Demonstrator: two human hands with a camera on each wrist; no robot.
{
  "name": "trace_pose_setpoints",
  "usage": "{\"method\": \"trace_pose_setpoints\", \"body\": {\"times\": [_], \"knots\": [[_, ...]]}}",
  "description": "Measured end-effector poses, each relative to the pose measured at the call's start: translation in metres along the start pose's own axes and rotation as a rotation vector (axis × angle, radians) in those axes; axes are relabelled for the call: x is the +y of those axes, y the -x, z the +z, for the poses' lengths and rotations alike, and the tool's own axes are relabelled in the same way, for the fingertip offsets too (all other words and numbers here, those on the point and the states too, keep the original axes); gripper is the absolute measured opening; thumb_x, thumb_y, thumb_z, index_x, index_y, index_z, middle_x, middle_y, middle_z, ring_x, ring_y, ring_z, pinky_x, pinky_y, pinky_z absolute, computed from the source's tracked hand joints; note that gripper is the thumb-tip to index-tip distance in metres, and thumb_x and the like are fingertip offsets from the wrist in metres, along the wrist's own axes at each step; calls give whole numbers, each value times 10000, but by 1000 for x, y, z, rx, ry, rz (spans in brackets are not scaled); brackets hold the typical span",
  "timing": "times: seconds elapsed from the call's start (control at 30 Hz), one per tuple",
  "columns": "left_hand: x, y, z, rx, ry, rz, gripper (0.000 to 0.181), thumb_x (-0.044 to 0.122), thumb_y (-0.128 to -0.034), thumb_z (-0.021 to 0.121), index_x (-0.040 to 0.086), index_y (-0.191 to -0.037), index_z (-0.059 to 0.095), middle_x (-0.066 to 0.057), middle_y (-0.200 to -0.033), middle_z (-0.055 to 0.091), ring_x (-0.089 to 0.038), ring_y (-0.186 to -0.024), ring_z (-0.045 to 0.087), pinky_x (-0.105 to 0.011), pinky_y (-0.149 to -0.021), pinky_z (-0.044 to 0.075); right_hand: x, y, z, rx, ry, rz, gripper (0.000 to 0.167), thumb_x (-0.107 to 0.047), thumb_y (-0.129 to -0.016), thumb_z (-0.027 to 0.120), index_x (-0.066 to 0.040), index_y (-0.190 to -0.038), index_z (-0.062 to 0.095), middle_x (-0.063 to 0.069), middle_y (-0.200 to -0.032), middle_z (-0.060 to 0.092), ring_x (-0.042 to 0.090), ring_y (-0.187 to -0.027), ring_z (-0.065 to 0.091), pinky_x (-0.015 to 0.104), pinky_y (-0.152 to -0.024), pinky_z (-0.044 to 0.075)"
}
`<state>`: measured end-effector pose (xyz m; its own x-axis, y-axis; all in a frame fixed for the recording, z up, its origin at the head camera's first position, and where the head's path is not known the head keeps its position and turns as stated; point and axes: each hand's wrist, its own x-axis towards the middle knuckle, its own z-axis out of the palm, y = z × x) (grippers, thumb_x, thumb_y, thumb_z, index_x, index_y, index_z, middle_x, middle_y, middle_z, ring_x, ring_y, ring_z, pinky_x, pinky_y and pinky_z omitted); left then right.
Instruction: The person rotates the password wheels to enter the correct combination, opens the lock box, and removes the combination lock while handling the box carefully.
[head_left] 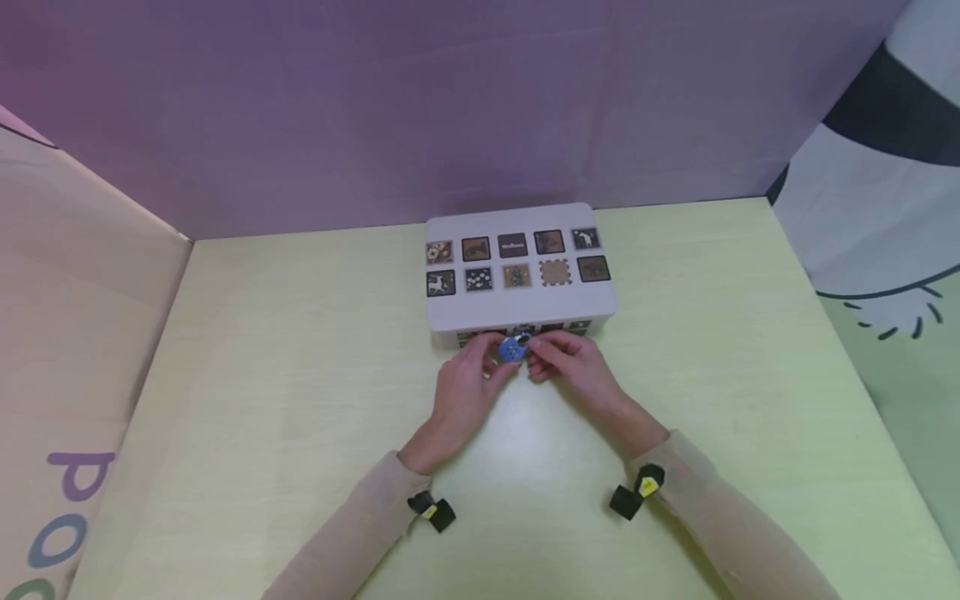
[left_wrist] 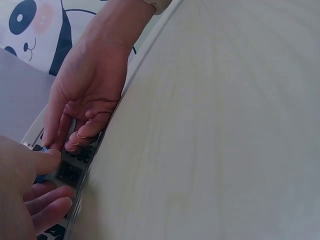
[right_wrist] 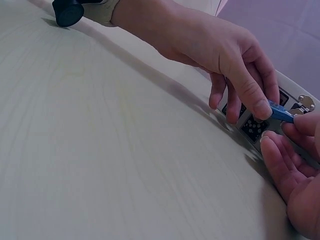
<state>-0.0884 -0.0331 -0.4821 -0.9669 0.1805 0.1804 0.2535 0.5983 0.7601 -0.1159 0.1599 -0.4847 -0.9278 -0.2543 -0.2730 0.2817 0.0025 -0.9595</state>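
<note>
A small blue padlock (head_left: 512, 350), apparently with number dials on its face, is held up against the front of a white box (head_left: 517, 308). My left hand (head_left: 463, 390) pinches the lock's body between thumb and finger, as the right wrist view also shows with the blue edge (right_wrist: 281, 113) between the two hands. From the other side my right hand (head_left: 583, 372) pinches the lock's end near the shackle. A metal latch (right_wrist: 306, 103) sits on the box front just behind the fingers. Whether the shackle is through the latch is hidden.
The box has a lid printed with several stamp-like pictures and stands near the back of the pale wooden table (head_left: 300, 358). A purple curtain (head_left: 375, 125) hangs behind it. Printed cloth panels (head_left: 885, 192) flank the table.
</note>
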Motion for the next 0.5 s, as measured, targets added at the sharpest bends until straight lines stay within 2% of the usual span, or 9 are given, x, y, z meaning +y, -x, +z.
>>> {"method": "trace_pose_setpoints", "body": {"times": [0.2, 0.5], "knots": [[0, 0, 0, 16, 2, 20, 380, 183, -928, 776, 7, -1238, 641, -128, -1117, 731, -194, -805, 721, -182, -647, 596, 2, -1, -1, -7, 2, -8, 306, -109, -1043, 600, 140, -1220, 608, 34, -897, 720, 118, -769, 689, 253, -760, 640], [0, 1, 1, 26, 22, 14, 381, 171, -922, 783, 9, -1239, 647, -132, -1126, 732, -202, -814, 727, -190, -650, 602, 2, -1, -1, -1, 12, -5, 309, -121, -1043, 605, 134, -1218, 614, 32, -895, 720, 115, -766, 687, 250, -757, 639]]}}
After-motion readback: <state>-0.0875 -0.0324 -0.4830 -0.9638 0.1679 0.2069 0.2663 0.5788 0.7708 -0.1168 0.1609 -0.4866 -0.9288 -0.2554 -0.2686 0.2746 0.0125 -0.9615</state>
